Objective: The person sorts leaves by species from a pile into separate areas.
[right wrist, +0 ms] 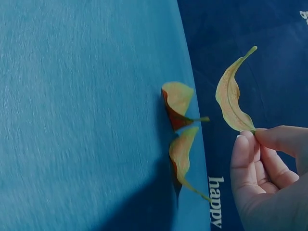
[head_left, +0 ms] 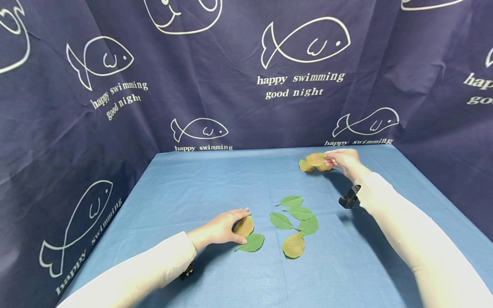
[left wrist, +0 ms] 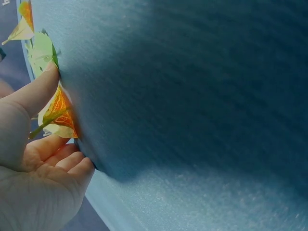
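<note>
At the far right of the cloth, my right hand (head_left: 344, 160) pinches a yellow-brown leaf (right wrist: 232, 96) by one end, between thumb and fingertips. The leaf is raised beside two other yellow-brown leaves (right wrist: 178, 98) lying on the cloth. My left hand (head_left: 221, 229) is low over the near middle, thumb and index finger spread around another yellow-brown leaf (head_left: 244, 226). Its thumb touches a green leaf (head_left: 253, 243) with toothed edges. In the left wrist view, the other fingers of that hand are bent close to the yellow-brown leaf (left wrist: 57, 110).
Several green leaves (head_left: 301, 212) lie partly overlapping right of my left hand, with a single yellow-brown leaf (head_left: 294, 246) just below them. A blue cloth (head_left: 200, 184) covers the table. Dark blue curtains (head_left: 239, 85) with fish drawings stand behind and at both sides.
</note>
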The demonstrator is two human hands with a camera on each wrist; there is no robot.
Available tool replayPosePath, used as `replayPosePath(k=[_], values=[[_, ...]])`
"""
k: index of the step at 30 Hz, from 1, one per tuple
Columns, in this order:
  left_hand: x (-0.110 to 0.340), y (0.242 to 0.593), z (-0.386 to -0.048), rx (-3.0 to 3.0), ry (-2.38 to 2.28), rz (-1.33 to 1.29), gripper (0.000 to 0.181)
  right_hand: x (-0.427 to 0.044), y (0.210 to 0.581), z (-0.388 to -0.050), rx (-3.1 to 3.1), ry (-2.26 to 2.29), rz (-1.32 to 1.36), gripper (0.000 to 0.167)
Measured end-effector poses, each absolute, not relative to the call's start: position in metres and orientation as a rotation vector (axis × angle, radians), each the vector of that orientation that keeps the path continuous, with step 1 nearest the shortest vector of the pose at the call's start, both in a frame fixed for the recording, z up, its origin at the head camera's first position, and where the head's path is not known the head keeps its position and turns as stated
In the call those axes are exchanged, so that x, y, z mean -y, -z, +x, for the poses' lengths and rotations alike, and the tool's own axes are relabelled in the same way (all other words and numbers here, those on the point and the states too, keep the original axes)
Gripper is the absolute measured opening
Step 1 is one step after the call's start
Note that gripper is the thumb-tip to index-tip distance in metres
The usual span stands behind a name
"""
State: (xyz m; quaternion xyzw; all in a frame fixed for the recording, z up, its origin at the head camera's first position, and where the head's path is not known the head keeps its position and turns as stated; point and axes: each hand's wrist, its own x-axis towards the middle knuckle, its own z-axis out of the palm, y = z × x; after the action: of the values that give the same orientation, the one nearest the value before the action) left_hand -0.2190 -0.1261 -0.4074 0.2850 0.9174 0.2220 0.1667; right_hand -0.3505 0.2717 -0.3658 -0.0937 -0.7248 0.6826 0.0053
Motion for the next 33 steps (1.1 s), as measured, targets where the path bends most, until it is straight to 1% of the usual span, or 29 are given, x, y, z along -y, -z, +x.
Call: replayPosePath(k=[4, 5, 8, 9, 22, 29, 33], values=[[0.126, 0.406, -0.219, -2.611, -0.625, 0.807, 0.079, -0.281, 0.365, -0.351, 2.213, -2.168, -0.336, 0.013], [0.126, 0.406, -0.219, -2.612, -0.623, 0.809, 0.079, -0.283, 0.364, -0.351, 2.191, -2.179, -0.357, 0.014], [0.125, 0.404, -0.219, -2.614, -0.621, 0.81, 0.079, -0.288, 0.364, -0.353, 2.126, -2.223, -0.423, 0.026], [0.125, 0.404, -0.219, -2.616, -0.621, 0.808, 0.079, -0.289, 0.365, -0.353, 2.117, -2.229, -0.436, 0.028], [0.126, 0.411, -0.219, -2.64, -0.602, 0.813, 0.078, -0.292, 0.367, -0.361, 1.929, -2.286, -0.623, 0.022], [0.125, 0.409, -0.217, -2.63, -0.626, 0.812, 0.077, -0.305, 0.374, -0.366, 1.807, -2.283, -0.769, 0.033], [0.125, 0.41, -0.217, -2.631, -0.623, 0.816, 0.077, -0.312, 0.376, -0.365, 1.766, -2.287, -0.823, 0.034]])
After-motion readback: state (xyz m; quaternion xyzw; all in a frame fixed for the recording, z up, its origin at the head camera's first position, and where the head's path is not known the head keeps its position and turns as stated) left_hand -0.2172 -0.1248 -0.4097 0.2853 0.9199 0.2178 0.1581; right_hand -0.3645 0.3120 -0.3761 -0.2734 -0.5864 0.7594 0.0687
